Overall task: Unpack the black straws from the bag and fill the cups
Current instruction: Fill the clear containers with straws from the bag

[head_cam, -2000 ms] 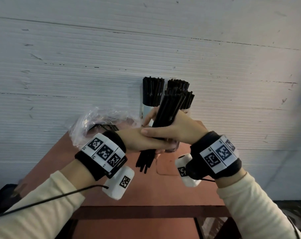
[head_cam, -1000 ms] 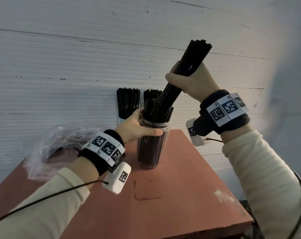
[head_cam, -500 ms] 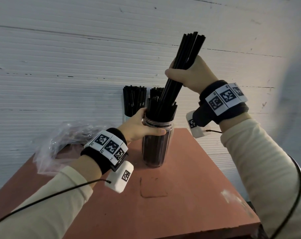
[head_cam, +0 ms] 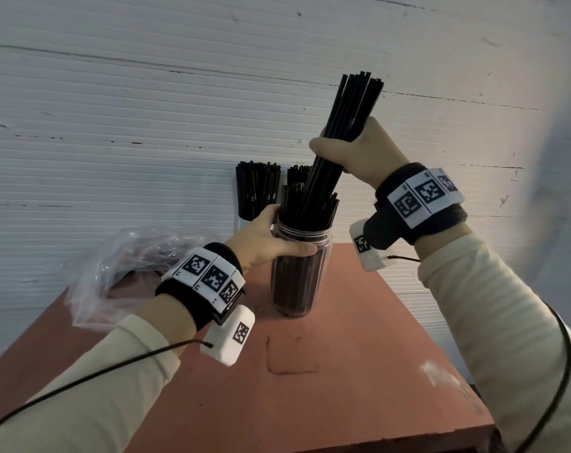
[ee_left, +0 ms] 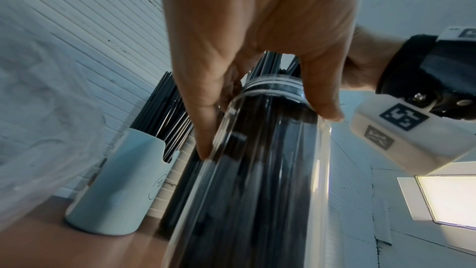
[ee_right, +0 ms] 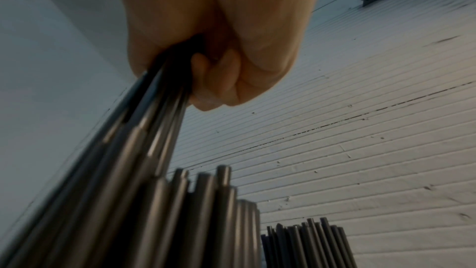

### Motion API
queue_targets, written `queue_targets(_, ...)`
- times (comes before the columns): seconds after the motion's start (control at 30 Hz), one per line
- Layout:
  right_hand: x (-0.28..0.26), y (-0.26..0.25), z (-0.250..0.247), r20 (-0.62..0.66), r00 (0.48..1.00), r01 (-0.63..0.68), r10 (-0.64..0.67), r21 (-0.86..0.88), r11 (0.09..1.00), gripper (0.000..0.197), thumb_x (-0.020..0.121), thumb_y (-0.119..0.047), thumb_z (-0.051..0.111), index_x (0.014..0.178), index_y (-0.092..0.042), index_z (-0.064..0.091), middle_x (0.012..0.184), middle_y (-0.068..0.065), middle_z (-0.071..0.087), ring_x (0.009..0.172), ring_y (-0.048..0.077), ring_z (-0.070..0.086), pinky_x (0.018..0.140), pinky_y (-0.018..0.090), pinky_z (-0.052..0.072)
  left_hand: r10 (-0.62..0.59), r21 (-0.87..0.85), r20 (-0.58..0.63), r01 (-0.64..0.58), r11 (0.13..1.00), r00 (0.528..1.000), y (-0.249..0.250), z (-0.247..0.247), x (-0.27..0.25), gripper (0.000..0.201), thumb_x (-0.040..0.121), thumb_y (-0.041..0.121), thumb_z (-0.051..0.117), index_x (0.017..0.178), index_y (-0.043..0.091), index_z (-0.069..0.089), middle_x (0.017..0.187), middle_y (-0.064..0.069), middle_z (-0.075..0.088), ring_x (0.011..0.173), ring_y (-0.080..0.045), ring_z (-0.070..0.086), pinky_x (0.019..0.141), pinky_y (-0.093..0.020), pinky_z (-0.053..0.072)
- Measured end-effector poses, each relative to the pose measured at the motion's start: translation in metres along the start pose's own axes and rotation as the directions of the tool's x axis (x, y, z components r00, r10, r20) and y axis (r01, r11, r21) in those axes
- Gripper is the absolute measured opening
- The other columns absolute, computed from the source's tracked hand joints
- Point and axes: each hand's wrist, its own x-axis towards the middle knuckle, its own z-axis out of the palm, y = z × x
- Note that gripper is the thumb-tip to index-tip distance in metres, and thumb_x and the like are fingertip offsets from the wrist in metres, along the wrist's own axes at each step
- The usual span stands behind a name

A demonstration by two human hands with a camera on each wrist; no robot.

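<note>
A clear plastic cup (head_cam: pixel 298 279) (ee_left: pixel 257 180), packed with black straws, stands on the red-brown table (head_cam: pixel 359 371). My left hand (head_cam: pixel 267 243) (ee_left: pixel 257 38) grips it just under the rim. My right hand (head_cam: pixel 356 152) (ee_right: pixel 213 34) grips a bundle of black straws (head_cam: pixel 346 125) (ee_right: pixel 144 140), tilted, its lower ends inside the cup. Behind stand a pale cup (head_cam: pixel 244 222) (ee_left: pixel 121 186) full of straws and a further straw-filled cup (head_cam: pixel 297 174), mostly hidden. The crumpled clear bag (head_cam: pixel 127 269) lies at the table's left.
A white ribbed wall (head_cam: pixel 146 125) rises right behind the table and the cups. Bare tabletop lies in front of the clear cup, with a faint square mark (head_cam: pixel 292 354). The table's right edge (head_cam: pixel 447 354) drops off near my right arm.
The straw bundle went from both hands into the clear cup. My left hand now holds the cup's rim, while my right hand has lowered the bundle and brought it more upright.
</note>
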Motion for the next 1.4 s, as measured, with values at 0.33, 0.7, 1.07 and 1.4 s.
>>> queue_targets(0.33,-0.005,-0.007,0.0,0.033,0.996,0.088,-0.089,0.005,0.996,0.034,0.084,-0.026,0.068,0.084,0.007,0.059,0.068,0.002,0.056,0.058,0.007,0.054,0.054,0.018,0.043,-0.012,0.013,0.018,0.011,1.0,1.0,0.001,0.0,0.0,0.104,0.058,0.036,0.09,0.144,0.025,0.033,0.134,0.006,0.053,0.124,-0.015,0.05,0.112,-0.041,0.037)
queue_targets(0.7,-0.014,0.012,0.025,0.125,0.992,-0.034,0.035,-0.006,0.999,0.03,0.087,-0.021,0.068,0.059,-0.022,0.057,0.053,-0.014,0.059,0.053,-0.001,0.058,0.052,0.011,0.043,-0.009,0.005,0.021,0.009,1.0,1.0,0.002,-0.001,-0.003,0.093,0.07,0.03,0.084,0.145,0.025,0.03,0.131,0.007,0.052,0.121,-0.012,0.05,0.108,-0.034,0.039)
queue_targets(1.07,-0.029,0.014,0.024,0.144,0.987,-0.078,0.077,0.005,0.997,0.042,0.083,-0.047,0.069,0.111,-0.016,0.059,0.097,-0.011,0.065,0.079,-0.012,0.061,0.066,0.006,0.046,0.019,0.012,0.012,-0.019,1.0,1.0,0.001,0.0,-0.004,0.09,0.074,0.026,0.082,0.146,0.019,0.028,0.119,0.016,0.047,0.106,0.0,0.049,0.085,-0.015,0.039)
queue_targets(1.4,-0.033,0.002,0.02,-0.212,0.922,0.285,-0.323,-0.191,0.939,0.039,0.09,-0.02,0.061,0.125,-0.005,0.051,0.127,0.005,0.043,0.114,0.014,0.05,0.099,0.033,0.047,0.008,0.006,-0.018,-0.007,1.0,1.0,-0.003,0.001,-0.003,0.096,0.066,0.034,0.087,0.144,0.023,0.033,0.128,0.014,0.049,0.125,-0.011,0.049,0.108,-0.032,0.038)
